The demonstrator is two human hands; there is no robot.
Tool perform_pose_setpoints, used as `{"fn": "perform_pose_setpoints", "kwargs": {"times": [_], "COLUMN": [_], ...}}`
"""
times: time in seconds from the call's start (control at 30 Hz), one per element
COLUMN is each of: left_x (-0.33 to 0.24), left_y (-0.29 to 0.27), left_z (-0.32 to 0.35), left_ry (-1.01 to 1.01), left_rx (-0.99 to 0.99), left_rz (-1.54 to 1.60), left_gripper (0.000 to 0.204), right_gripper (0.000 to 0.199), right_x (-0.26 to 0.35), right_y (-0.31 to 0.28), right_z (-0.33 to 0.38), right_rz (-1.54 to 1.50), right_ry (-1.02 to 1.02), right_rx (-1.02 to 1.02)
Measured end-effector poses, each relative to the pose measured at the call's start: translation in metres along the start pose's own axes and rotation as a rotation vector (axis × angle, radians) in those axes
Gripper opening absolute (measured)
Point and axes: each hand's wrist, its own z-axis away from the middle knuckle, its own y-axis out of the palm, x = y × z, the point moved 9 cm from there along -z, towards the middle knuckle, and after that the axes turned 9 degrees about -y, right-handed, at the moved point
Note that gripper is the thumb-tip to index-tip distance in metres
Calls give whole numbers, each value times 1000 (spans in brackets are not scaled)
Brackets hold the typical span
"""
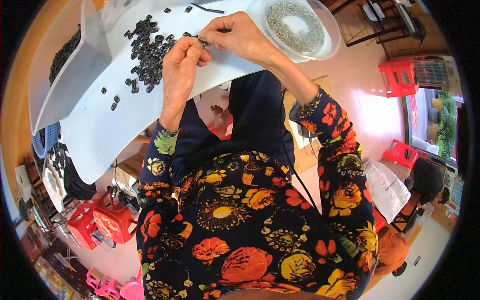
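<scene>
"So, what do the hands have?"

"Both are up at top centre. The left hand (pixel 181 62) is pinched narrow on a small dark part (pixel 202 42). The right hand (pixel 237 37) has its fingertips drawn together on that same part. The fingers hide most of it, so I cannot tell its shape."

"And where is it?"

"Over the surface (pixel 95 127), just right of a heap of black pieces (pixel 150 57). A few pieces lie loose at the heap's lower left."

"Anything else close?"

"A clear bowl (pixel 330 35) at the top, right of centre, with silver pins (pixel 312 35) banked in a ring. A black strip (pixel 207 9) lies near the top edge. A pale bin (pixel 92 62) stands upper left, dark bits inside."
</scene>
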Motion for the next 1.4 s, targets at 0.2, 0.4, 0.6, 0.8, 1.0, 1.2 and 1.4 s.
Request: {"fn": "perform_pose_setpoints", "kwargs": {"times": [0.2,0.4,0.6,0.8,1.0,1.2,1.4], "left_x": [12,13,-6,-2,3,-7,16], "left_y": [3,7,13,8,10,12,12], "left_z": [-5,-6,-6,-8,-10,-5,-6], "left_ry": [-80,-73,-28,5,-16,-6,-116], "left_rx": [-60,-32,10,19,78,32,11], "left_rz": [162,184,-129,-81,1,-221,309], "left_gripper": [16,17,18,17,20,19,15], "right_gripper": [15,14,16,15,13,11,12], "right_x": [3,1,0,-3,4,26,35], "right_y": [-1,-1,-6,-6,-9,-8,-10], "right_z": [8,7,7,6,5,8,19], "right_rz": [-212,-159,-87,-171,-11,251,237], "right_ry": [95,-4,-7,13,-135,-280,-343], "right_rx": [-116,-89,-95,-53,21,-24,-239]}}
